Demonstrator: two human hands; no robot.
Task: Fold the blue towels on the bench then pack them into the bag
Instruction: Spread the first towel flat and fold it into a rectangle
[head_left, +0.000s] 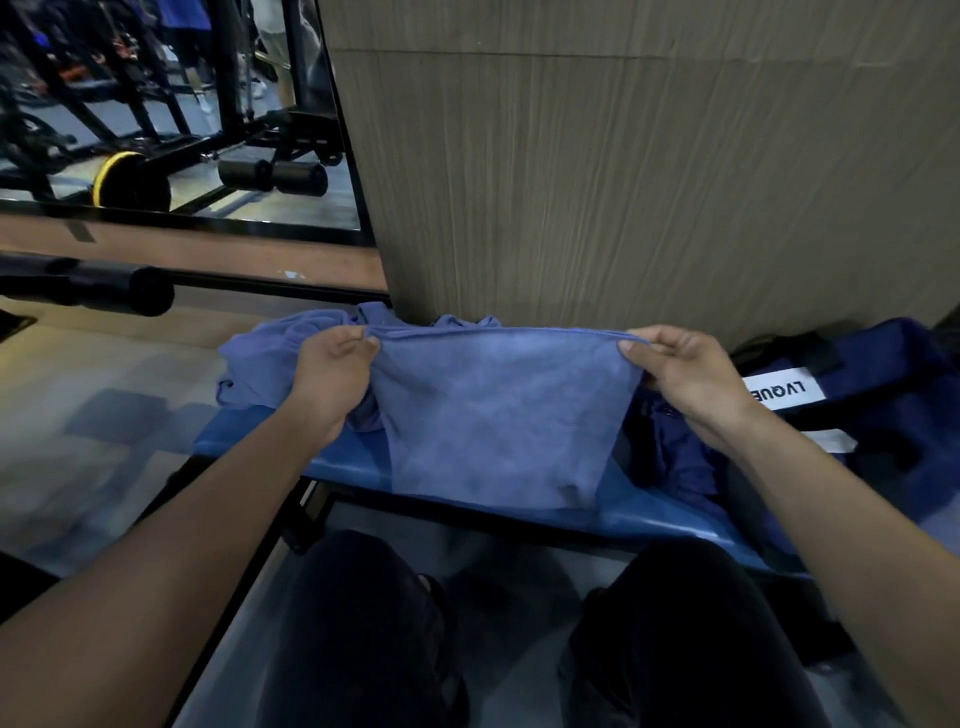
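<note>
Left hand (332, 376) pinching the top left corner of a blue towel (493, 415) between thumb and curled fingers; right hand (685, 379) pinching the top right corner the same way. Towel stretched flat between both hands, top edge taut and nearly level, lower part hanging down and draping over the near edge of the bench (249, 431). Held over the middle of the blue padded bench, in front of a wood-grain pillar (623, 182).

More blue towels in a crumpled heap (260, 364) on the bench, behind and left of the left hand, reaching back to the foot of the pillar. Dark blue bag (893, 395) at the right end of the bench, just beside the right hand, with black straps and a white label printed with letters seen upside down. Darker blue cloth (675, 457) under the right wrist, between towel and bag; cannot tell whether part of the bag or a separate piece.

Legs in dark trousers (363, 634) below the bench edge. Mirror (171, 114) on the far left wall, showing black gym frames and a yellow-rimmed weight plate
</note>
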